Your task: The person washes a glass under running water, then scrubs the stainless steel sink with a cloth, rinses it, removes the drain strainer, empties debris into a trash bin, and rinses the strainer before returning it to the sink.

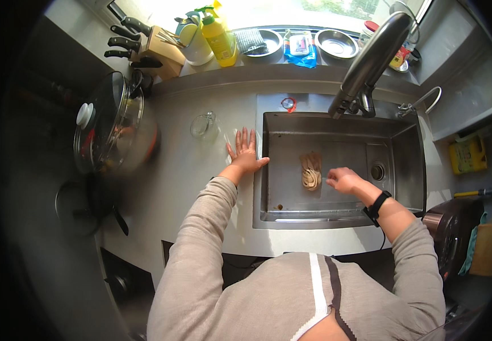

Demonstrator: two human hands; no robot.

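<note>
My left hand [244, 155] rests on the light countertop [212, 170] beside the left rim of a stainless steel sink [292, 140]. Its fingers are spread and hold nothing. Over the sink basin, my right hand [343, 180] is half curled. What its fingertips do is too unclear to tell. Just left of those fingertips, a bunched, twisted beige cloth [311, 172] lies on the basin floor, apart from the hand. A clear glass mug [203, 126] stands on the counter beyond my left hand.
A grey faucet [367, 64] arches over the sink's back right. The drain [377, 171] is at right. A knife block [160, 51], a yellow bottle [220, 40] and metal bowls [336, 44] line the sill. A glass-lidded pot [109, 128] stands left; a dark kettle-like appliance [454, 234] stands right.
</note>
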